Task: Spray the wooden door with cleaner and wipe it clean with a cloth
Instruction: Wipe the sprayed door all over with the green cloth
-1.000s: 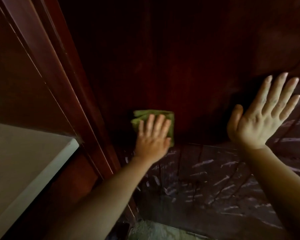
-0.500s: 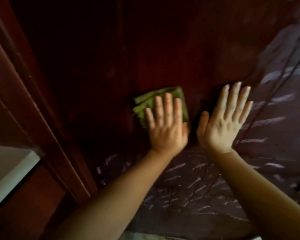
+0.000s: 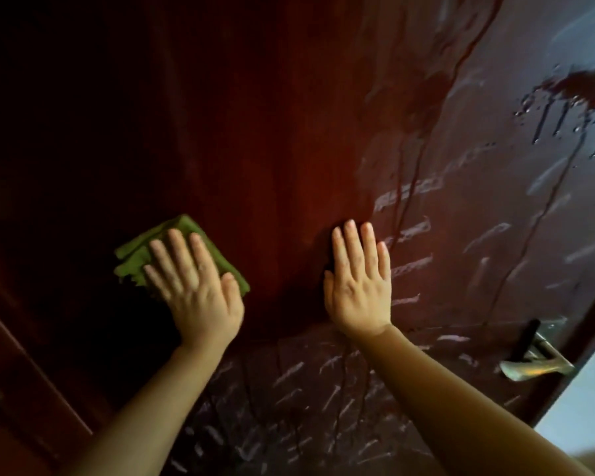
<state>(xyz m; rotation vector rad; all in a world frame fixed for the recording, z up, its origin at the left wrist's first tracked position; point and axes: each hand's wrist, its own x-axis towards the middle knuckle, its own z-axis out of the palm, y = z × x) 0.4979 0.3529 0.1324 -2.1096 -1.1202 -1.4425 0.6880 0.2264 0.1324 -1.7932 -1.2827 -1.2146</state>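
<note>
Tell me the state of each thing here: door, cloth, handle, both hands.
Wooden door: wiped dark on the left, streaked and dripping on the right.
Green cloth: folded, pressed flat against the door.
Left hand: fingers straight, pressing the cloth.
Right hand: flat and bare on the door.
Door handle: untouched.

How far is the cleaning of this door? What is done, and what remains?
Done: cleaner is on the door, seen as a wet patch with runs; the dark middle looks wiped. In hand: the left hand presses the green cloth flat on the wood; the right hand rests flat too. To do: pale streaks on the right and lower parts, near the handle.
</note>
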